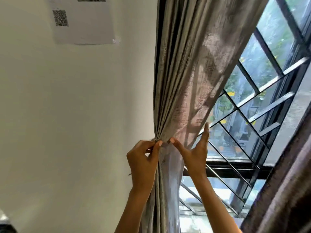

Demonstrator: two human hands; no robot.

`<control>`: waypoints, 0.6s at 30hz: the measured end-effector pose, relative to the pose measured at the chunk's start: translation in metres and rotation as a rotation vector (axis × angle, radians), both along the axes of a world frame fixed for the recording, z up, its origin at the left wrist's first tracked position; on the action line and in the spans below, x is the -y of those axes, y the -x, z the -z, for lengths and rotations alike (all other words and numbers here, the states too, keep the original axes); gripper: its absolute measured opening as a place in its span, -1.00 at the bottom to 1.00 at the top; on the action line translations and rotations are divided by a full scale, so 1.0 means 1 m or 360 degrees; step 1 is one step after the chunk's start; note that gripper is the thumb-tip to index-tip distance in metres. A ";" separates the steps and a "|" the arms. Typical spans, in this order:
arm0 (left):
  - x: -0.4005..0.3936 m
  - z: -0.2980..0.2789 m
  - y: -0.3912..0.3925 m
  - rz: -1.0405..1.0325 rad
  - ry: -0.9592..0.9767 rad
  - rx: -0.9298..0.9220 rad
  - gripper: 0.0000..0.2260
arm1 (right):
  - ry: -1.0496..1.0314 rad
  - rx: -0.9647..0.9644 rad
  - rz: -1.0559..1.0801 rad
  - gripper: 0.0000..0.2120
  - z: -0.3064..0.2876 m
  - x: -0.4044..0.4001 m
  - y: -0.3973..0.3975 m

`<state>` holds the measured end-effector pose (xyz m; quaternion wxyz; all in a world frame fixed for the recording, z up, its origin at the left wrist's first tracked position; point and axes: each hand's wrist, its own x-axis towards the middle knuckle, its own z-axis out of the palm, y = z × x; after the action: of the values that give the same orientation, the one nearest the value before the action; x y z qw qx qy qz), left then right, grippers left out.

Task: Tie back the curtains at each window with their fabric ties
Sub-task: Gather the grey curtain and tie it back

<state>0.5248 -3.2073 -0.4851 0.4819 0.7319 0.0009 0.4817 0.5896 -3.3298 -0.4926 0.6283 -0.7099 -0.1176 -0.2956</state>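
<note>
Both hands at gathered curtain (181, 91): left hand (143, 158) pinches the folds, right hand (195, 152) spread open, fingertip touching. Bunch tight before tying.

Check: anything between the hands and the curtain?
Nothing visible. The left hand already pinches the gathered curtain at its waist; the right hand is open, its fingers touching the fabric beside it. No tie in view.

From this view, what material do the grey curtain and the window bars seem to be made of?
Grey curtain: thin woven cloth with a slight sheen; daylight glows through it and it gathers in soft pleats.
Window bars: probably metal with a dark finish; they are thin, straight and flat, and some faces reflect light. The finish could be paint.
</note>
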 end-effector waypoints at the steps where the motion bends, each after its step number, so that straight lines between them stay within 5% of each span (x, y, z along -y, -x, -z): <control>1: -0.001 0.000 0.000 0.0006 0.0005 0.0004 -0.89 | -0.0017 -0.0021 -0.0155 0.07 0.000 0.001 -0.001; 4: -0.001 -0.001 -0.001 0.0014 0.0014 0.0010 -0.90 | -0.0032 -0.0022 -0.0376 0.00 0.001 0.001 -0.002; 6: 0.000 -0.001 -0.001 0.0015 0.0032 0.0006 -0.91 | -0.0134 0.0012 -0.0343 -0.24 0.003 -0.003 0.002; 10: 0.005 0.001 -0.001 0.0019 0.0085 0.0035 -0.97 | 0.0180 0.0423 0.0302 -0.84 0.007 -0.011 0.018; 13: 0.011 0.003 -0.001 0.0003 0.0049 0.0045 -0.96 | 0.0511 0.0400 0.0422 -0.61 0.016 -0.024 0.038; 18: 0.017 0.007 0.001 0.0048 0.0132 0.0071 -0.92 | 0.0500 0.0262 0.0021 -0.73 0.017 -0.031 0.056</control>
<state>0.5234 -3.2247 -0.4921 0.5189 0.7004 -0.0011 0.4901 0.5332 -3.2990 -0.5093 0.4959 -0.7736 -0.2086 -0.3348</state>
